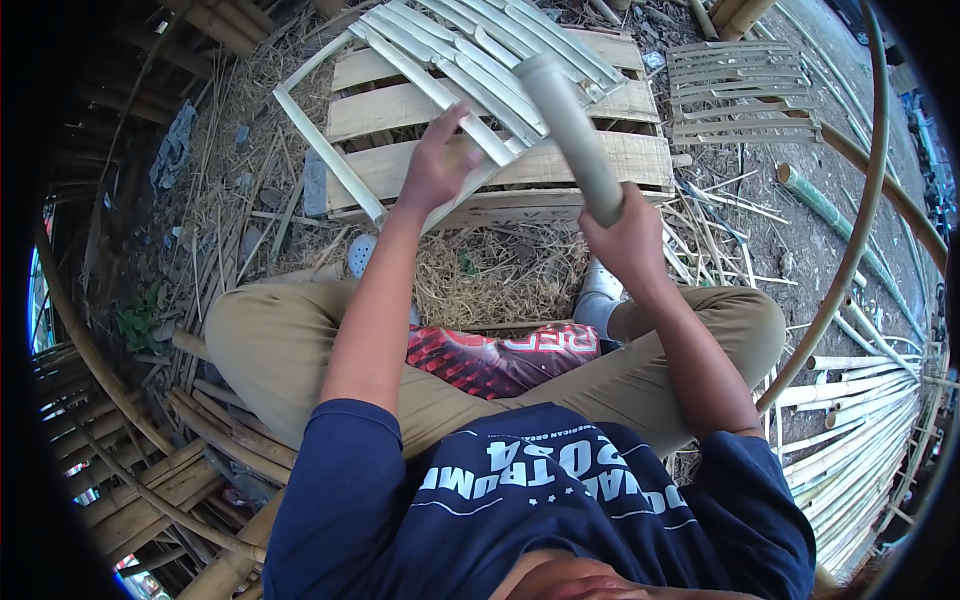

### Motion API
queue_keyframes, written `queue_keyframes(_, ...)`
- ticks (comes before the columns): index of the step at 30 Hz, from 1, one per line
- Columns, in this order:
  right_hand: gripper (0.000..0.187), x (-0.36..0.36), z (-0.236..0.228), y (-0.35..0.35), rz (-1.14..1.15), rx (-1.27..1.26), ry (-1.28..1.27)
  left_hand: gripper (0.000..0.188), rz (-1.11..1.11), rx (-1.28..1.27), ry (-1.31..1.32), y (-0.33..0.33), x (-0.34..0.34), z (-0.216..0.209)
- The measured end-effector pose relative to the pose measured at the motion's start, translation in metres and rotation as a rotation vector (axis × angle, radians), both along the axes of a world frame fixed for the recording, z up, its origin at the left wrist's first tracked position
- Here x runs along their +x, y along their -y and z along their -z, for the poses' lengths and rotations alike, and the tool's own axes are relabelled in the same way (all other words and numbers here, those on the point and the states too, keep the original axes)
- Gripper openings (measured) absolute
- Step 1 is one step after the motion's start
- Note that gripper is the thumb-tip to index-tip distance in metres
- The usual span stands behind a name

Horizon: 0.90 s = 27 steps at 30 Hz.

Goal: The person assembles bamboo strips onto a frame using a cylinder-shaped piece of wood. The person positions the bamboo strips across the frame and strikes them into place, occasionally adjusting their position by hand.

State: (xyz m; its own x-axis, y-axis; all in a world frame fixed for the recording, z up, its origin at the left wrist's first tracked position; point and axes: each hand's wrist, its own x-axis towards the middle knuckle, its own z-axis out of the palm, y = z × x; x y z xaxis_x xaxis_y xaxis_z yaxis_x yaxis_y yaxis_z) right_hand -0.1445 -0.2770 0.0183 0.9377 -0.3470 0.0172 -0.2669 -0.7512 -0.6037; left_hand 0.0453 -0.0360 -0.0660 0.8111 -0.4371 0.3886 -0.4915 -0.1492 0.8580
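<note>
A rack of split bamboo slats (390, 62), pale green and joined by cross strips, lies tilted across a low wooden slatted platform (375, 112) in front of me. My left hand (440, 165) is at the rack's near edge, its fingers closed against a slat; motion smears the palm side. In my right hand (625, 240) is a thick, pale bamboo stick (570, 130), gripped round its lower end. The stick slants up and to the left above the rack, its upper part blurred. Whether it touches a slat I cannot tell.
A second, smaller slat rack (740, 90) lies on the ground at the right. Beyond it is a green bamboo pole (850, 220). Bundled bamboo strips (850, 430) fill the lower right, and curved bamboo (875, 180) arches nearby. Straw (480, 280) litters the ground between my legs.
</note>
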Motion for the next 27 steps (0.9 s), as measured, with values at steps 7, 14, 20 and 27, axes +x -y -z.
queue_keyframes(7,0.042,0.002,-0.002,0.024,0.19,0.254,-0.039,0.047,0.132,0.507,0.468,0.012,-0.013,-0.022)
queue_keyframes(14,0.044,0.001,-0.002,0.026,0.145,0.382,-0.112,0.042,0.075,0.388,0.323,0.016,-0.013,-0.02)
queue_keyframes(20,0.044,-0.001,-0.003,0.023,0.087,0.336,-0.069,0.034,0.072,0.402,0.32,0.02,-0.013,-0.021)
queue_keyframes(27,0.048,0.0,-0.01,0.021,0.144,0.418,-0.208,0.02,0.001,0.518,0.142,0.039,-0.001,-0.046)
